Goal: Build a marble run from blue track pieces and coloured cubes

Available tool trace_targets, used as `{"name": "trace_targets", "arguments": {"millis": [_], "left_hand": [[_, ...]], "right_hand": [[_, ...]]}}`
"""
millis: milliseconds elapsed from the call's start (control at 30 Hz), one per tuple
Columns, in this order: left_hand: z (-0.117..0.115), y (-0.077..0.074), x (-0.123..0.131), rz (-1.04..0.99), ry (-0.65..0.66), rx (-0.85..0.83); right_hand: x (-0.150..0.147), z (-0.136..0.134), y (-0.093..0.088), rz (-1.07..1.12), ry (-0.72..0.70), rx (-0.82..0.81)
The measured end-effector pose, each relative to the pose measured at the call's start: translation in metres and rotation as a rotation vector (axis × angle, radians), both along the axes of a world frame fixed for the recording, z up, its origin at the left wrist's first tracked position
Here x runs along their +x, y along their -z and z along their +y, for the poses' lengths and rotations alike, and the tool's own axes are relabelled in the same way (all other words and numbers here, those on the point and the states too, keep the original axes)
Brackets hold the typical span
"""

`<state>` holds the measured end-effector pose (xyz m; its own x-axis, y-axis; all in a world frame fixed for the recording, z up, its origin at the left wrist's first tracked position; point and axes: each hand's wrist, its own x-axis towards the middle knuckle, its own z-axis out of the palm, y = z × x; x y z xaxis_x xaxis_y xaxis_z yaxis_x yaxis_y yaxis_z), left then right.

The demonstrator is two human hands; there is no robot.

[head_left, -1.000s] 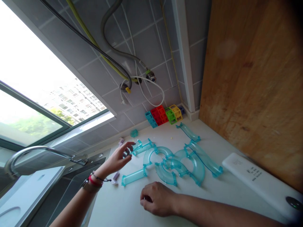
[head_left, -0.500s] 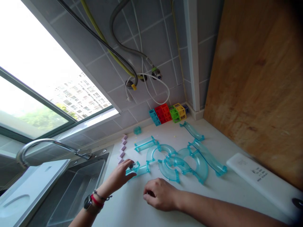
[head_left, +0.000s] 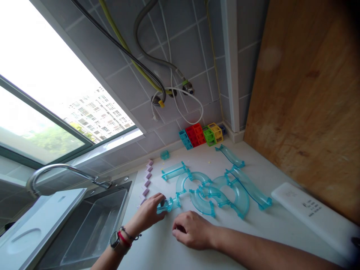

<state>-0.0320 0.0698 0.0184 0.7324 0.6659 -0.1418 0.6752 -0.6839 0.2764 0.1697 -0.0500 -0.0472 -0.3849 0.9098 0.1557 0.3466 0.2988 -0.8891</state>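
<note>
My left hand [head_left: 150, 213] has its thumb and fingers around a small clear blue piece [head_left: 168, 204], at the straight translucent blue track piece [head_left: 176, 201] on the white counter. My right hand [head_left: 194, 230] rests curled on the counter, just right of that piece; whether its fingers hold anything is hidden. Beyond my hands lie curved blue track pieces [head_left: 239, 195], a straight one [head_left: 173, 171] and a long wavy one [head_left: 251, 187]. Small pink blocks [head_left: 147, 183] stand in a zigzag row left of the track.
Coloured blocks [head_left: 197, 135] stand against the tiled wall. A sink [head_left: 92, 221] with a faucet [head_left: 64, 167] is at the left. A white box [head_left: 312, 213] lies at the right beside a wooden board [head_left: 298, 97]. Hoses and a white cable hang above.
My left hand has moved right along the straight track piece, and the small clear piece at its fingers has moved with it. My right hand has stayed put.
</note>
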Motion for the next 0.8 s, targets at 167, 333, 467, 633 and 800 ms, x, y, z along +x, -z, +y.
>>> {"name": "trace_targets", "arguments": {"millis": [167, 333, 467, 633, 800], "left_hand": [[-0.005, -0.006, 0.001, 0.017, 0.008, -0.008], [-0.008, -0.013, -0.001, 0.03, 0.012, -0.019], [-0.011, -0.018, -0.003, 0.046, 0.047, -0.034], [-0.02, -0.029, -0.005, 0.018, 0.084, -0.081], [-0.032, -0.048, -0.002, -0.181, -0.029, -0.158]], "right_hand": [[0.0, 0.0, -0.003, 0.19, 0.156, 0.03], [-0.001, 0.006, -0.002, 0.325, 0.374, -0.085], [-0.003, 0.009, 0.003, 0.299, 0.35, -0.144], [-0.002, 0.011, 0.009, 0.324, 0.32, -0.198], [0.0, 0.004, 0.003, 0.55, 0.156, -0.254]]}}
